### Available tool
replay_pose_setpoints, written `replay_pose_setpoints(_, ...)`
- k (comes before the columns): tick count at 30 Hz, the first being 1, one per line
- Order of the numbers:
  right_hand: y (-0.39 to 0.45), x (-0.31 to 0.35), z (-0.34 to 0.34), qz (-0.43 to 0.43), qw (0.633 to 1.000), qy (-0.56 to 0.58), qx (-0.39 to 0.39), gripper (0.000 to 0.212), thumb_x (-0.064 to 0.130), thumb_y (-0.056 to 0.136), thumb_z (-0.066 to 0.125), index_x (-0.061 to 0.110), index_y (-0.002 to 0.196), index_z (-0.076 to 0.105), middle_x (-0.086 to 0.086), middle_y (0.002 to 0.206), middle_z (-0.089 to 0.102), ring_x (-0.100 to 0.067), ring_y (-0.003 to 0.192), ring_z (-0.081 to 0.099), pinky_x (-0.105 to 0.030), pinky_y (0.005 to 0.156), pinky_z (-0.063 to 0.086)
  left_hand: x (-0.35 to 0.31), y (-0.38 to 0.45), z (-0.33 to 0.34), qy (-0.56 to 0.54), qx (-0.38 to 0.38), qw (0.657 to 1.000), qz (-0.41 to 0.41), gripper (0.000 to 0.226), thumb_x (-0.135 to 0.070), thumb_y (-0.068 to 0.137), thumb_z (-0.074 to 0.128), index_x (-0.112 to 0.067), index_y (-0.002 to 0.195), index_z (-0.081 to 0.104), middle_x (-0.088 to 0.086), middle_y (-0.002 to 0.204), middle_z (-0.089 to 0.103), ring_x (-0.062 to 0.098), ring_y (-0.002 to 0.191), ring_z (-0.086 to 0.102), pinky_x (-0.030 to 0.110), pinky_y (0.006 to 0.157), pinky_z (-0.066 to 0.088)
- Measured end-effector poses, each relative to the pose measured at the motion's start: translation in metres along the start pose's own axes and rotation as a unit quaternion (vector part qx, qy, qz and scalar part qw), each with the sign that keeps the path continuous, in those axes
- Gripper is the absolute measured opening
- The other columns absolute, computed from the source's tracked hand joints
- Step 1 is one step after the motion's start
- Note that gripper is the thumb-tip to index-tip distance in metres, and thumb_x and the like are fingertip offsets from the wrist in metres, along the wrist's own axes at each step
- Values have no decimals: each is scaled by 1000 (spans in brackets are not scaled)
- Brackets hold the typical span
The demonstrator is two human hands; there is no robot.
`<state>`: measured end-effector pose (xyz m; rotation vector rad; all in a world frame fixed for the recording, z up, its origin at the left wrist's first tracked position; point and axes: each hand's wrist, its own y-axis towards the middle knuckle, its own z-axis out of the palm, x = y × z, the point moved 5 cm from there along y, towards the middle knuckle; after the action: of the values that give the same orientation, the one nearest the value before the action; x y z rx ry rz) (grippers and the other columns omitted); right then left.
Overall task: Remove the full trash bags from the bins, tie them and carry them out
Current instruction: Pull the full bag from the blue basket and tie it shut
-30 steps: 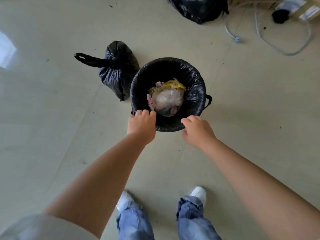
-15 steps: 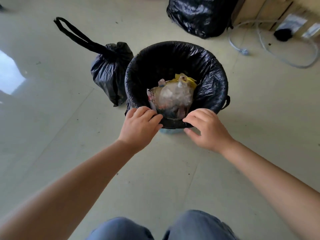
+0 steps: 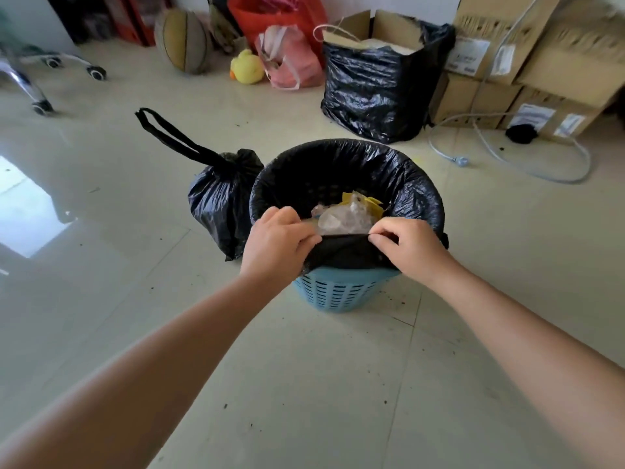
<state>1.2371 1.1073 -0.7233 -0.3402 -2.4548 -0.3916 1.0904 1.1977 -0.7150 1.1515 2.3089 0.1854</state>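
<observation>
Blue slatted bin (image 3: 338, 292) standing on the tiled floor (image 3: 304, 384), about mid-floor, lined with a black trash bag (image 3: 412, 194) folded over the rim. Near edge of the bag pulled up off the rim and stretched in a taut band between 2 hands. Left hand (image 3: 275, 247) at the near-left of the rim, fingers (image 3: 304, 240) curled and pinching the bag's edge. Right hand (image 3: 411, 247) at the near-right, fingers (image 3: 382, 236) likewise pinching the same edge. Far side of the bag still folded over the rim. Inside, crumpled clear plastic and yellow scraps (image 3: 351, 213), lying against the near wall.

Just left of the bin and touching it, a tied black bag (image 3: 220, 204) on the floor, its drawstring loop (image 3: 169, 133) sticking out toward the far left. Beyond the bin, near the far edge of the floor, a larger black bag (image 3: 375, 93) wrapped round a cardboard box. Stacked cardboard boxes (image 3: 527, 62) at the far right, with a grey cable (image 3: 500, 157) looping over the floor before them. Along the far edge: a yellow toy duck (image 3: 246, 67), a pink plastic bag (image 3: 291, 59), a ball (image 3: 184, 40). Chair castors (image 3: 96, 72) at the far left.
</observation>
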Motion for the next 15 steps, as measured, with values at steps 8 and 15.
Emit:
replay_pose_setpoints(8, 3, 0, -6, -24, 976, -198, -85, 38, 39, 80, 59, 7, 99, 65, -11, 101, 67, -31, 104, 57, -53, 107, 24, 3, -16, 14, 46, 95, 992, -66, 53, -52, 79, 57, -25, 123, 51, -6, 105, 60, 18, 109, 48, 33, 97, 33)
replay_pose_setpoints(15, -47, -18, -13, -170, 951, -255, -33, 29, 15, 57, 82, -1, 77, 70, -24, 91, 66, -41, 90, 61, -53, 80, 49, 8, -11, 8, 41, 141, 989, 4, 24, -24, 91, 52, -15, 102, 71, 2, 101, 64, 19, 97, 48, 31, 83, 42)
